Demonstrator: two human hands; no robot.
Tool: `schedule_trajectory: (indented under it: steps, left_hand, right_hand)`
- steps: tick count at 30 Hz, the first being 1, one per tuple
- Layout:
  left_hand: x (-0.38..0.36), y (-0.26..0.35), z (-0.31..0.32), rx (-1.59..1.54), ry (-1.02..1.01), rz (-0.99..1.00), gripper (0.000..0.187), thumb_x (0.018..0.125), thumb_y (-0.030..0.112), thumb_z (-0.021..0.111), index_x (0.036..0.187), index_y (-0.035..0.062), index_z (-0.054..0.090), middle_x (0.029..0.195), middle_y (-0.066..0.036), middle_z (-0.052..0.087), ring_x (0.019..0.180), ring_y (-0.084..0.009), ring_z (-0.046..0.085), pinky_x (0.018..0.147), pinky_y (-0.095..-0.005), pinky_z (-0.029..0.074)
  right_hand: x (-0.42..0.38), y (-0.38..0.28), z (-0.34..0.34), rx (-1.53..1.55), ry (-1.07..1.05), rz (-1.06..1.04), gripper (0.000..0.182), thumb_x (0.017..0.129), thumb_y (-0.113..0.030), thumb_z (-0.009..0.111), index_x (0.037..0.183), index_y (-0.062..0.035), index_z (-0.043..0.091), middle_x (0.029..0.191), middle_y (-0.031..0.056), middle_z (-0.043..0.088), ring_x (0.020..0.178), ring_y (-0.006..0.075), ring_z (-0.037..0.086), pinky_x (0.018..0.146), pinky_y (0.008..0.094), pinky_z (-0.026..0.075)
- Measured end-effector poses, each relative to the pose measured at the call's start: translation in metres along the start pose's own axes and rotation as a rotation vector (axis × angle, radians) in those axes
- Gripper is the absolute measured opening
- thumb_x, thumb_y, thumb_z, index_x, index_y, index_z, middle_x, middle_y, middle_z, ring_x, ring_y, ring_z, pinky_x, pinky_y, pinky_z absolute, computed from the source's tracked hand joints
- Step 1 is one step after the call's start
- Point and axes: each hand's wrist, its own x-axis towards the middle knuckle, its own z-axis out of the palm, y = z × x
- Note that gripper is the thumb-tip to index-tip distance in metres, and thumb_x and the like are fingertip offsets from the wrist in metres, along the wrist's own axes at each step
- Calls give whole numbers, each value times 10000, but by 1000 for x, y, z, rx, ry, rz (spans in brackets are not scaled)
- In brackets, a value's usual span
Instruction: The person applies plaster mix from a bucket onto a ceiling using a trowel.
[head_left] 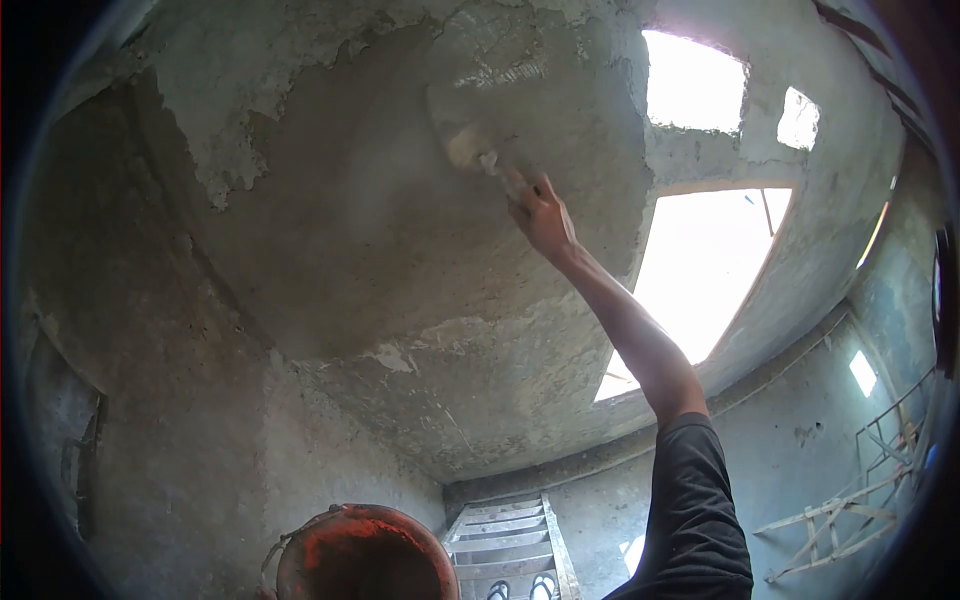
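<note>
My right hand [541,214] is raised at the upper middle, its fingers wrapped round the handle of a trowel [462,140]. The trowel blade is blurred and lies against the wet grey plaster [350,190] on the wall. A rough plaster edge runs above it. Down at the bottom edge sits a round bucket [440,560] with reddish stains on its inner wall. A small bit of skin shows at the bucket's lower left side; the fingers of my left hand cannot be made out there.
Bright window openings [695,82] lie right of the plaster. Below, a wooden slatted platform [502,530] bears two sandalled feet [542,587]. A metal frame [835,520] stands at the lower right. A recess [75,450] is at the far left.
</note>
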Motion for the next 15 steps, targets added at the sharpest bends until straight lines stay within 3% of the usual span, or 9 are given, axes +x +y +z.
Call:
schedule_trajectory:
  steps: [3,5,10,14,15]
  left_hand:
    - [-3,4,1,17,8,-4,711,946,585,351,1483,126,281,1515,-172,292,1393,-340,290,1119,-463,276]
    - [-5,5,2,6,2,-10,712,945,583,356,1483,123,281,1518,-167,290,1394,-335,289,1122,-462,271]
    - [-7,7,1,-17,-18,-20,716,941,572,377,1481,112,284,1527,-148,282,1398,-313,286,1133,-456,249]
    - [0,0,1,-9,-28,61,716,939,581,377,1477,116,297,1523,-145,293,1388,-311,307,1127,-447,259]
    - [1,-2,1,-7,-31,82,716,938,583,377,1476,117,300,1521,-144,296,1386,-311,312,1126,-445,262]
  right_hand:
    - [-1,-9,-8,-2,-51,-51,582,794,-62,679,1346,-132,509,1082,165,536,788,319,620,736,403,522]
    - [16,-1,-15,-25,226,-20,555,795,-73,678,1327,-102,523,1042,168,546,777,320,609,734,393,516]
    - [70,11,-40,-67,435,158,544,801,-103,668,1325,-89,521,1000,183,558,825,324,604,748,403,509]
    - [72,2,-24,-99,395,119,547,804,-105,665,1330,-95,517,1020,191,560,808,338,607,757,425,506]
    - [64,-2,-14,-47,279,65,570,808,-110,664,1351,-135,492,1066,204,549,861,362,612,780,431,510]
